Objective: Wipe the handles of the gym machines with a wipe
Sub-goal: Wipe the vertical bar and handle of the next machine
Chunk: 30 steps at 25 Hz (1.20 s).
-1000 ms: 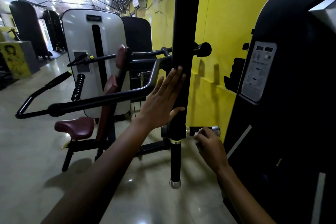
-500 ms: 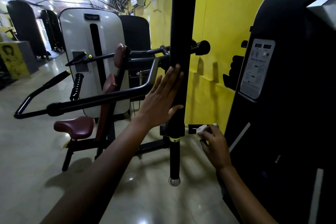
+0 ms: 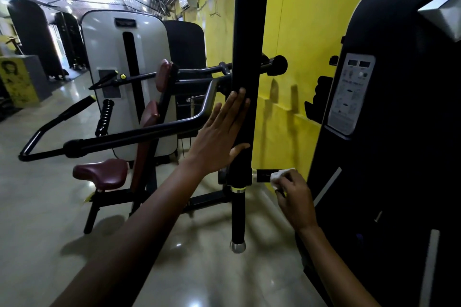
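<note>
A thick black upright bar (image 3: 252,57) of a gym machine hangs in front of me. My left hand (image 3: 219,137) lies flat against its left side, fingers straight, thumb hooked under. Low on the bar a short black horizontal handle (image 3: 263,176) with a chrome collar sticks out to the right. My right hand (image 3: 293,197) grips the outer end of that handle through a white wipe (image 3: 280,174), hiding the handle's tip. Below, a second black vertical handle (image 3: 238,217) ends in a chrome cap.
A large black weight-stack housing (image 3: 399,132) with an instruction label stands close on the right. A machine with maroon seat (image 3: 102,174) and long black arms (image 3: 124,139) stands left of the bar. A yellow wall (image 3: 311,20) is behind. Shiny floor (image 3: 50,207) spreads left.
My right hand has brought the white wipe onto the short handle and slid along it to its outer end, covering the chrome tip. My left hand has stayed flat on the bar.
</note>
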Available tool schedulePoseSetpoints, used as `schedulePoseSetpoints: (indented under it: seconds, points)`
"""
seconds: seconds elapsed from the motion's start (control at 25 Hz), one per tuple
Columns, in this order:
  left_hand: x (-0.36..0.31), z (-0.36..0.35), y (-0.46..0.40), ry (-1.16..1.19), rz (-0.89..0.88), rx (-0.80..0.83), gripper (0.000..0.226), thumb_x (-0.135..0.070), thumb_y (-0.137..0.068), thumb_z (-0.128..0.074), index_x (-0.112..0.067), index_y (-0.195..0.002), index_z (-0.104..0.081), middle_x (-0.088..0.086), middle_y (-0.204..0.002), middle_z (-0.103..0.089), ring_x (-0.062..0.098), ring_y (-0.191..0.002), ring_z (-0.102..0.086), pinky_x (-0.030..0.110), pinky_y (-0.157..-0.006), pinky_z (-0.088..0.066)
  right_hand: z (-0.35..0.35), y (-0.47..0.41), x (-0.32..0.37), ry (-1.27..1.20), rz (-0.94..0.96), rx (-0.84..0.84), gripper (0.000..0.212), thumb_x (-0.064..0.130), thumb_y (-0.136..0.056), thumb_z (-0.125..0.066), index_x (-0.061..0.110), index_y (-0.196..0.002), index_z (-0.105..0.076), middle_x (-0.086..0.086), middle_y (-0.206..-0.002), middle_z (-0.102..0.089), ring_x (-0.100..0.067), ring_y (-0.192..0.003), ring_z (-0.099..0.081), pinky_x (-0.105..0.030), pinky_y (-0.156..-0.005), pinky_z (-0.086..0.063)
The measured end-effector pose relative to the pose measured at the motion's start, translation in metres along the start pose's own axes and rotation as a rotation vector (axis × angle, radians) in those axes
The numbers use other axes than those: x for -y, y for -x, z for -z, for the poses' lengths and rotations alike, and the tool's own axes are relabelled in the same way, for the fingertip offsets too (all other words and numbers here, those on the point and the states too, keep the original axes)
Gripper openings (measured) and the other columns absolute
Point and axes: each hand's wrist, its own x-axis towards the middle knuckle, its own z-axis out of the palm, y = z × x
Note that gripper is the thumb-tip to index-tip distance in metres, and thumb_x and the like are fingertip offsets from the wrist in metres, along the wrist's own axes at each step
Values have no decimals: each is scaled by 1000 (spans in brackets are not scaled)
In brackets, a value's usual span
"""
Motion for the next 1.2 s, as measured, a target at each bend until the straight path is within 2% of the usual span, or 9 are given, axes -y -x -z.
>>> schedulePoseSetpoints:
  seconds: [0.12, 0.32, 0.44, 0.64, 0.72, 0.84, 0.96, 1.08, 1.2]
  points:
    - [1, -1, 1, 33, 1, -15, 92, -55, -90, -49, -4, -151, -4, 18, -159, 1, 28, -147, 3, 47, -120, -13, -1, 2, -5, 22, 18, 62, 20, -4, -74, -64, 10, -89, -63, -5, -96, -56, -29, -94, -56, -39, -73, -52]
    - [0, 2, 0, 11, 14, 12, 91, -56, -91, -48, -4, -151, -3, 18, -159, 2, 27, -147, 6, 45, -121, -10, 0, 6, -13, 35, -211, -147, 18, 10, -77, -57, 7, -95, -60, -11, -90, -54, -34, -79, -58, -42, -68, -52]
    - [-1, 1, 1, 58, 13, 8, 92, -53, -90, -51, -4, -151, -3, 17, -159, 3, 27, -147, 5, 44, -121, -9, -18, 3, 7, -82, -304, -197, 14, 16, -86, -53, 4, -91, -56, -13, -96, -55, -32, -82, -59, -44, -68, -53]
    - [3, 2, 4, 28, 18, 3, 91, -55, -90, -48, -4, -150, -1, 17, -158, 3, 29, -147, 3, 45, -121, -9, -29, -3, 27, -213, -354, -157, 9, 4, -79, -63, 7, -82, -55, -7, -87, -55, -23, -76, -54, -41, -65, -50]
    - [2, 2, 4, 26, 13, -2, 91, -56, -90, -47, -4, -150, -2, 18, -158, 2, 29, -147, 3, 46, -120, -10, -32, -4, 39, -225, -310, -141, 5, 11, -81, -60, 8, -81, -56, -6, -84, -56, -21, -75, -52, -32, -67, -45]
    - [1, 1, 3, 34, 14, -1, 94, -57, -89, -49, -3, -150, -2, 18, -158, 1, 29, -147, 3, 45, -120, -9, -38, -2, 50, -275, -186, -62, 17, 20, -92, -51, 8, -80, -53, -2, -81, -51, -13, -72, -45, -20, -64, -32]
    - [3, 3, 3, -3, 3, 11, 97, -60, -87, -49, -3, -150, -2, 19, -158, 0, 29, -147, 2, 46, -120, -10, -34, 3, 51, -258, -202, -19, 13, 18, -92, -55, 9, -82, -53, -1, -84, -51, -15, -73, -49, -23, -62, -38]
    - [4, 5, 3, -21, -8, 10, 98, -59, -86, -50, -4, -150, -1, 19, -158, -1, 28, -147, 3, 44, -121, -9, -34, 20, 60, -67, -129, -94, 20, 29, -87, -50, 12, -87, -60, -5, -93, -56, -15, -85, -47, -21, -62, -40]
    - [3, 4, 2, -16, -14, 8, 98, -59, -86, -51, -5, -150, 1, 19, -158, -2, 28, -147, 5, 44, -121, -9, -52, 31, 77, -45, -171, -21, 19, 27, -86, -51, 12, -88, -63, -8, -99, -59, -17, -90, -51, -18, -67, -42]
